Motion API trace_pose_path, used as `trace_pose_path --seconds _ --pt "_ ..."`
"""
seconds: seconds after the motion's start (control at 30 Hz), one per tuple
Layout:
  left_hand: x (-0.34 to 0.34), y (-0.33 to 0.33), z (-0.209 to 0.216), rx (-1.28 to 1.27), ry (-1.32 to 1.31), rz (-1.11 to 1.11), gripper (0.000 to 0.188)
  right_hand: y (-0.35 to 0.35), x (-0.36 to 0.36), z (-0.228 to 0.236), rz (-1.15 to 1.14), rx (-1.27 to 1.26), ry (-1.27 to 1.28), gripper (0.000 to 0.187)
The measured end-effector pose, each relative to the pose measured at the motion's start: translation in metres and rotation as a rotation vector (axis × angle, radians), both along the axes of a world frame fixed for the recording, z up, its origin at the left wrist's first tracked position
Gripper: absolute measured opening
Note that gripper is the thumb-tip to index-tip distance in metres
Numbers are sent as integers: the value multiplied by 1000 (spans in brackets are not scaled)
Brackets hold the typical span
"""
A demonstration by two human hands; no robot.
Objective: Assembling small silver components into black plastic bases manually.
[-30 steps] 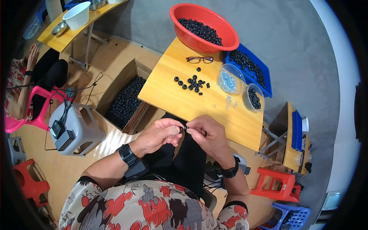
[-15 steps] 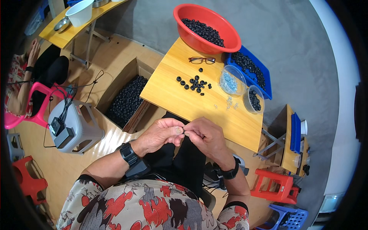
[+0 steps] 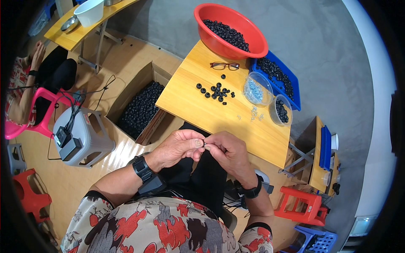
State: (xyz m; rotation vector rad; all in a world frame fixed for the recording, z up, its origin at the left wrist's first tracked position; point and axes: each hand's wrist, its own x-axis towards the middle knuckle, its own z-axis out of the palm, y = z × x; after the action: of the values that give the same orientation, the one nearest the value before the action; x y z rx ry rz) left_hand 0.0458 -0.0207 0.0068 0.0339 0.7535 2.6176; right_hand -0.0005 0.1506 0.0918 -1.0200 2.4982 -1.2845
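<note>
Over my lap, just off the near edge of the wooden table (image 3: 190,105), my left hand (image 3: 179,147) and my right hand (image 3: 230,152) meet fingertip to fingertip. Both are closed in a pinch on a tiny dark piece (image 3: 204,144), mostly covered by the fingers. On the tabletop lie a loose group of round black knob-like parts (image 3: 218,90) and a few small silvery pieces (image 3: 254,113). A clear tub (image 3: 255,89) holds many bluish-silver small pieces. Beside it, a second clear tub (image 3: 282,110) contains small black parts.
A red basin (image 3: 261,46) and a blue tray (image 3: 294,95), both with black parts, stand at the table's far side near brown-framed glasses (image 3: 224,66). Left of the table is a cardboard box (image 3: 113,111) of black parts. A grey stool (image 3: 90,135) carries cables; another person (image 3: 25,97) sits beyond.
The view has shifted slightly, so the table and its contents appear a little further right. Both hands keep their pinch, with only slight finger movement.
</note>
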Motion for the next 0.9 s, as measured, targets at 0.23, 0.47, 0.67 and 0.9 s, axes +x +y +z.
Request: trace_pose_path --seconds 0.23,0.47,0.67,0.9 --pt "0 -3 7 -21 -21 -5 19 0 -5 1 53 -10 78 16" --pt "-1 -3 4 -33 -50 5 20 6 -12 -2 46 -26 -113 17" --pt "0 -4 4 -47 -79 -8 18 39 -71 -45 -236 165 60 14" --pt "0 -5 6 -61 -78 -27 19 28 -111 -63 -268 197 279 14"
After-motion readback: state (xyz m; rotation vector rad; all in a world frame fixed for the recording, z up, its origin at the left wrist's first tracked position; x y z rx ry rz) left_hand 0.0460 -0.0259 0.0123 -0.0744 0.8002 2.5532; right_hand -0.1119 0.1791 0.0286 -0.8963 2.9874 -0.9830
